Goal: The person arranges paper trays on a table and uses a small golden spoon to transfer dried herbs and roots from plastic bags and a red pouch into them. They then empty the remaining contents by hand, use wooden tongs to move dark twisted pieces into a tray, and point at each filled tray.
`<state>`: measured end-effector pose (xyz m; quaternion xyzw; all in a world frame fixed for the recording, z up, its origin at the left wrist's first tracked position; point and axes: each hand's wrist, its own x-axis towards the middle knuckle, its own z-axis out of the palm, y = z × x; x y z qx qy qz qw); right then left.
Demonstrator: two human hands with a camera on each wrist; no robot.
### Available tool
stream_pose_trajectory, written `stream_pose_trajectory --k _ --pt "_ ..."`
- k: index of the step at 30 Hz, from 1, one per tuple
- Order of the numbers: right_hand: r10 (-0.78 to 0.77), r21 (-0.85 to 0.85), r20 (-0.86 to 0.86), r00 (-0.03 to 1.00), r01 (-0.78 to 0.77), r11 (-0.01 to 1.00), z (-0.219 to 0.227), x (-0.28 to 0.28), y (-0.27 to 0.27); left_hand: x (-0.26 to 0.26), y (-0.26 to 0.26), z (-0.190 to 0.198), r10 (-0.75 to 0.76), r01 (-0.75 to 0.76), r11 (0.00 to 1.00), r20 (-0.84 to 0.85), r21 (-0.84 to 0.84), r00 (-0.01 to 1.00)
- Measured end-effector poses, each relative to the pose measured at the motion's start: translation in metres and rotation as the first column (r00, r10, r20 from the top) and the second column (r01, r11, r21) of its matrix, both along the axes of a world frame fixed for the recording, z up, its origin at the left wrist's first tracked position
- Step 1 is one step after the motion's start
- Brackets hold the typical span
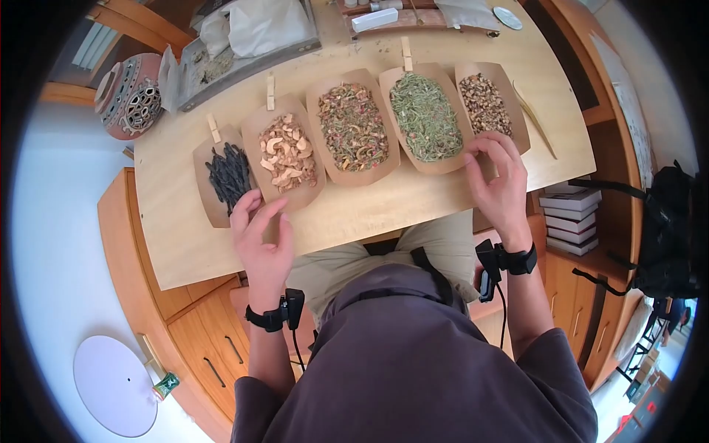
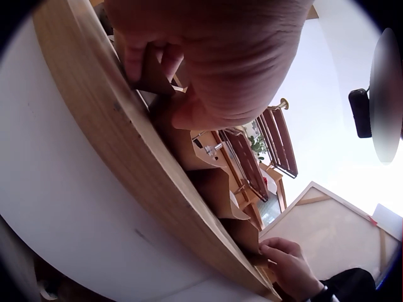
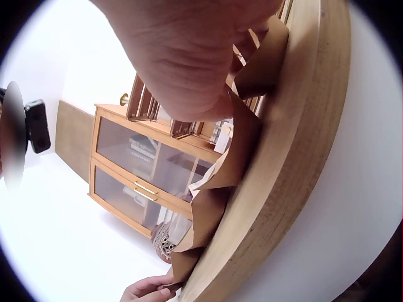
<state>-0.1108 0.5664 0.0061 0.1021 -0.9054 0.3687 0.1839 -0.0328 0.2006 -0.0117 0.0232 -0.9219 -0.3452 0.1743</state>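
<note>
Five brown paper trays stand in a row on the table. My left hand [image 1: 262, 240], fingers spread, touches the near ends of the tray of dark strips [image 1: 229, 177] and the tray of pale dried slices [image 1: 284, 153]. At the other end, my right hand [image 1: 501, 181] has curved fingers at the near end of the tray of brown chopped pieces [image 1: 485, 103]. Its thumb is beside the tray of green needle-like herb [image 1: 425, 118]. Mixed dried herbs [image 1: 353, 127] fill the middle tray. Each wrist view shows fingertips partly hidden behind folded paper corners.
Small wooden clothespins [image 1: 270, 92] sit at the far ends of some trays. A grey tray [image 1: 251, 55] with white bags lies at the back, beside a patterned pot [image 1: 133, 96]. A thin curved stick [image 1: 535, 122] is at the right. The table's front edge [image 1: 369, 232] runs below both hands.
</note>
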Motion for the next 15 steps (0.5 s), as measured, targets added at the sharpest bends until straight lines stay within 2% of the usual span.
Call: stream_pose_trajectory --k 11,15 --pt "0.006 0.02 -0.031 0.999 -0.006 1.0 -0.0026 -0.0009 0.0004 0.0042 -0.0073 0.0048 -0.025 0.025 0.999 -0.007 0.025 1.0" --pt "0.004 0.017 -0.003 1.0 -0.004 1.0 -0.0013 -0.002 0.0003 0.0064 -0.0103 0.0035 -0.045 0.045 0.999 -0.011 -0.027 0.999"
